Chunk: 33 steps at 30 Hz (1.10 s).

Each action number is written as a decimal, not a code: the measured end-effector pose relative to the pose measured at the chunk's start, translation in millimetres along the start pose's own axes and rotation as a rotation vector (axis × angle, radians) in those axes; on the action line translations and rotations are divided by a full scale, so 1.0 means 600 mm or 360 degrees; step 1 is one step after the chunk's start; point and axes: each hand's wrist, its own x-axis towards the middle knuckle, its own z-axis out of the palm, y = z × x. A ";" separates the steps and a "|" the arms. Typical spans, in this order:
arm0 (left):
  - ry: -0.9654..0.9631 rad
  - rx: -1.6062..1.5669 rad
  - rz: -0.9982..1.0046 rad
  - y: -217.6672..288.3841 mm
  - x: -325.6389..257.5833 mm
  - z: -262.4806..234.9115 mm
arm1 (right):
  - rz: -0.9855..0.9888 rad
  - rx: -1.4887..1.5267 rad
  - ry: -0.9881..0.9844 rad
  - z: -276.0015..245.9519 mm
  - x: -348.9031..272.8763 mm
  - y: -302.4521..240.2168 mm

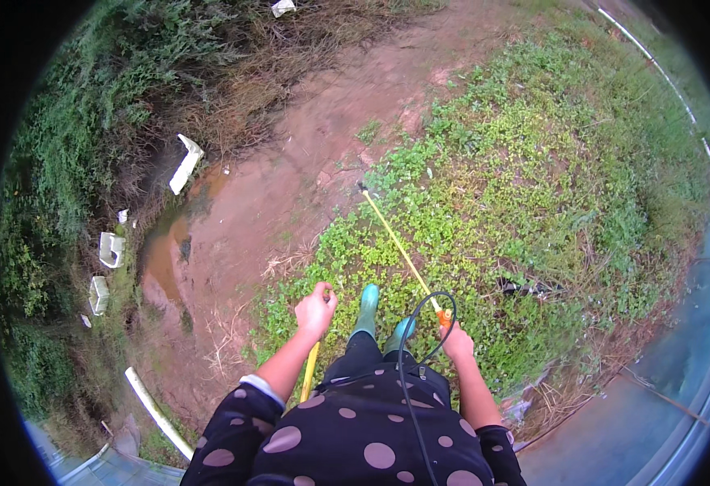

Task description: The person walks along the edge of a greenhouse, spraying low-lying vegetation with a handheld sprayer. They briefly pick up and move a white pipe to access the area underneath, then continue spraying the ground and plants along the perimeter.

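My right hand is closed round the orange grip of a spray wand. Its long yellow tube slants forward and left over low green plants, ending in a dark nozzle. A black hose loops from the grip and runs down across my dotted top. To the left, my left hand is closed at the upper end of a yellow lever, which comes up beside my hip. The wrist partly hides where hand and lever meet. No spray can be made out at the nozzle.
My green rubber boots stand among the plants. Bare reddish soil with a muddy puddle lies left. Beyond are dense bushes, white foam pieces and a white pipe. A bluish surface borders the right.
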 end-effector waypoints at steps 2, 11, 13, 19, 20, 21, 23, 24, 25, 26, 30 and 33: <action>-0.0112 0.0180 -0.0047 -0.028 0.046 0.040 | 0.0043 0.0007 0.0029 -0.021 0.016 -0.015; -0.0394 0.0232 -0.0088 -0.081 0.211 0.063 | 0.0219 0.0205 0.0155 -0.083 0.082 -0.062; -0.0598 -0.0384 -0.0067 -0.094 0.244 0.065 | 0.0293 0.0261 0.0210 -0.094 0.097 -0.062; -0.1100 -0.1988 -0.0504 -0.057 0.240 -0.068 | 0.0361 0.0398 0.0299 -0.111 0.100 -0.037; -0.1296 -0.2089 -0.0447 -0.057 0.241 -0.090 | 0.0389 0.0384 0.0286 -0.105 0.101 -0.024; -0.1493 -0.2186 -0.0388 -0.057 0.239 -0.116 | 0.0415 0.0371 0.0274 -0.097 0.099 -0.009; -0.1713 -0.2354 -0.0176 -0.053 0.221 -0.180 | 0.0412 0.0449 0.0273 -0.070 0.084 0.018; -0.1831 -0.2464 -0.0020 -0.059 0.209 -0.212 | 0.0408 0.0481 0.0234 -0.056 0.077 0.028; -0.1991 -0.2553 0.0136 -0.057 0.189 -0.252 | 0.0398 0.0513 0.0193 -0.041 0.068 0.034; -0.2171 -0.2647 0.0302 -0.050 0.171 -0.284 | 0.0404 0.0569 0.0139 -0.025 0.050 0.037; -0.1312 -0.1661 -0.0038 0.054 0.121 -0.334 | 0.0476 0.0544 0.0097 0.072 -0.030 0.122; -0.0400 -0.1045 -0.0166 0.087 0.109 -0.235 | 0.0526 0.0505 0.0092 0.116 -0.085 0.133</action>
